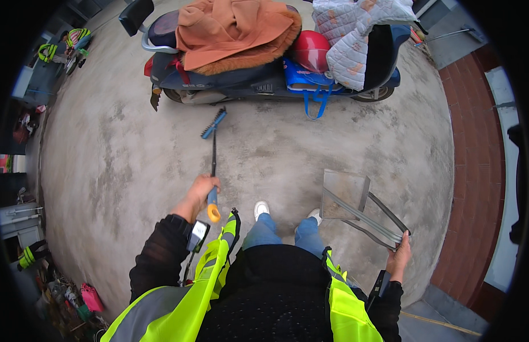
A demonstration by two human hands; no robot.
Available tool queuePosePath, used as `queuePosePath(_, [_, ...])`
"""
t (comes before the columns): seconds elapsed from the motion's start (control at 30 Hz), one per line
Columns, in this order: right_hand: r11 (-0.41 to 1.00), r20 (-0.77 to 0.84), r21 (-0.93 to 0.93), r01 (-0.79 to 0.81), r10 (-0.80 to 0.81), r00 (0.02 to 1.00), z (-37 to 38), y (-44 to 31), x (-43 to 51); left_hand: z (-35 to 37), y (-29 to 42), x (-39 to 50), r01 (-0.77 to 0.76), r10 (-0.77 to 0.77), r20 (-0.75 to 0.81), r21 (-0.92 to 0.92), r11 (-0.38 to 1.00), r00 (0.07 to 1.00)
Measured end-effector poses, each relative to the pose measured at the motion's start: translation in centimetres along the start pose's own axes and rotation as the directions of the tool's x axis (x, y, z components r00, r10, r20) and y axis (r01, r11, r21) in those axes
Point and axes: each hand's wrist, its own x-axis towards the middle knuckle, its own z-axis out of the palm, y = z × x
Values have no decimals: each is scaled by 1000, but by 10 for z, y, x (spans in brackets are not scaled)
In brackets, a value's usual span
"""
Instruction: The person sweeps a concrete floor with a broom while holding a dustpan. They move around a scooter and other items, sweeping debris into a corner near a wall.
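Observation:
My left hand [201,190] is closed round the handle of a long brush [213,154], whose grip is blue-grey with a yellow end. Its narrow blue head with dark bristles points away from me, near the scooter. In my right hand [400,255] is the far end of the metal handle frame of a dustpan [345,192]. The flat, greyish pan lies to the front right of my feet, dusty on its inner face; whether it touches the floor I cannot tell. The two tools are apart.
A dark motor scooter [247,85] stands across the front, bearing an orange coat [234,34], a red helmet [311,51], a blue bag [303,77] and a quilted cover [348,47]. Brown tiled paving [474,171] edges the right. Two people [72,42] in vests crouch far left; clutter [65,295] lies lower left.

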Motion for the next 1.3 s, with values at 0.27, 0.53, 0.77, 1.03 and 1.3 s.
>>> queuePosePath(0.27, [996, 14, 90, -3, 2, 1000, -51, -20, 35, 82, 24, 114, 133, -128, -80, 61, 989, 989])
queuePosePath(0.53, [1000, -11, 10, -14, 15, 1000, -82, -26, 94, 230, -42, 51, 68, -112, 89, 396, 916, 990])
queuePosePath(0.77, [999, 57, -21, -25, 26, 998, -101, -30, 157, 268, -67, -53, 86, -190, 248, 379, 921, 950])
queuePosePath(1.03, [996, 149, -80, -27, 38, 988, -96, -44, 195, 230, -72, -125, 155, -156, -15, -34, 987, 988])
queuePosePath(1.3, [996, 164, -71, 45, -33, 986, -89, -54, 190, 165, -52, 25, 42, -73, -248, -125, 991, 966])
